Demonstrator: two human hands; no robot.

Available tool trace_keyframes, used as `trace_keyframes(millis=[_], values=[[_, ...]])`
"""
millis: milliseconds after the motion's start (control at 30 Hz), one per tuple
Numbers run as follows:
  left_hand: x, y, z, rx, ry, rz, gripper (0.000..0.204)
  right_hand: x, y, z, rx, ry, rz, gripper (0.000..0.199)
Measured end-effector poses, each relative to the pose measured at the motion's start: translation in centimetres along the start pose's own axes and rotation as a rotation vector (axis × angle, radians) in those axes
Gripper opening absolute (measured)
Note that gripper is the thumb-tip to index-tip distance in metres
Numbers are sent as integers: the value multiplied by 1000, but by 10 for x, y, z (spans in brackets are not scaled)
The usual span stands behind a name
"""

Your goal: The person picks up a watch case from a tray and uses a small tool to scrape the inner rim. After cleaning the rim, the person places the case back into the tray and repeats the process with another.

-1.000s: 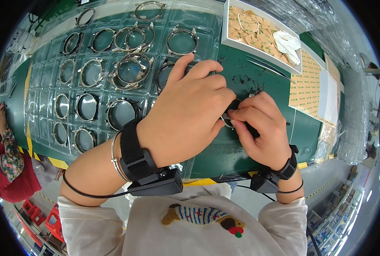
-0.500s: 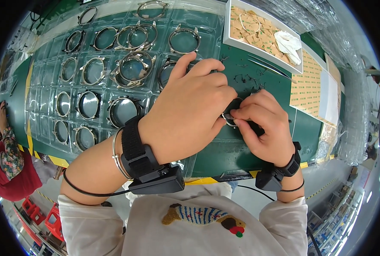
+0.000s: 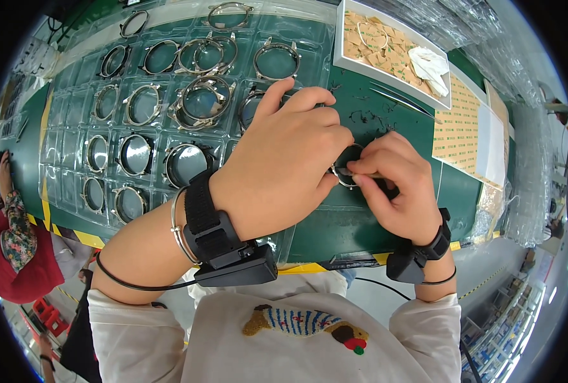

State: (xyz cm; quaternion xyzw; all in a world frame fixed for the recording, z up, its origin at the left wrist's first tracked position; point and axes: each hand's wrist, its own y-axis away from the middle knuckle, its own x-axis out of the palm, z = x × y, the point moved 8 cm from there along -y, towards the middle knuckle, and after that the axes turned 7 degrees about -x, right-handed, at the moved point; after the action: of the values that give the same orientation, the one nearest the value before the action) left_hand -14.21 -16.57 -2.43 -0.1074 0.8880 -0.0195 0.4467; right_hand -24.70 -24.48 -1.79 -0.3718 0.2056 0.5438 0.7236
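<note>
A round metal watch case (image 3: 349,186) is between my hands at the right of the clear tray. My left hand (image 3: 281,163) grips its left side, thumb bent at the rim and the other fingers reaching over the tray. With thumb and forefinger my right hand (image 3: 399,185) pinches a slim grey tool (image 3: 343,172), its end inside the ring; the tool's exact kind is unclear. Several more watch cases, such as a silver one (image 3: 276,60) and a black-rimmed one (image 3: 186,165), lie in the tray pockets, a few of them stacked.
A white box (image 3: 386,94) with brown paper scraps and a crumpled white cloth (image 3: 429,67) stands at the far right. Near it lie tweezers (image 3: 404,101), black shreds (image 3: 370,120) and adhesive sheets (image 3: 457,131). Another person's hand (image 3: 4,169) shows at the far left.
The right hand and the grey tool have shifted slightly at the watch case's rim. My left hand keeps its grip. At lower left, another person's arm has come into view.
</note>
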Motion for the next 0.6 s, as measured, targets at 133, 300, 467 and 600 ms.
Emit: trace_keyframes(millis=[133, 300, 467, 600], values=[[0, 1, 0, -2, -10, 3, 34, 3, -1, 5, -11, 70, 31, 18], [0, 1, -1, 9, -17, -8, 34, 6, 0, 7, -21, 115, -23, 18], [-1, 0, -2, 10, -15, -10, 35, 2, 1, 5, 25, 109, -73, 16], [-1, 2, 1, 3, -12, -11, 35, 1, 3, -8, 116, -54, -82, 16]])
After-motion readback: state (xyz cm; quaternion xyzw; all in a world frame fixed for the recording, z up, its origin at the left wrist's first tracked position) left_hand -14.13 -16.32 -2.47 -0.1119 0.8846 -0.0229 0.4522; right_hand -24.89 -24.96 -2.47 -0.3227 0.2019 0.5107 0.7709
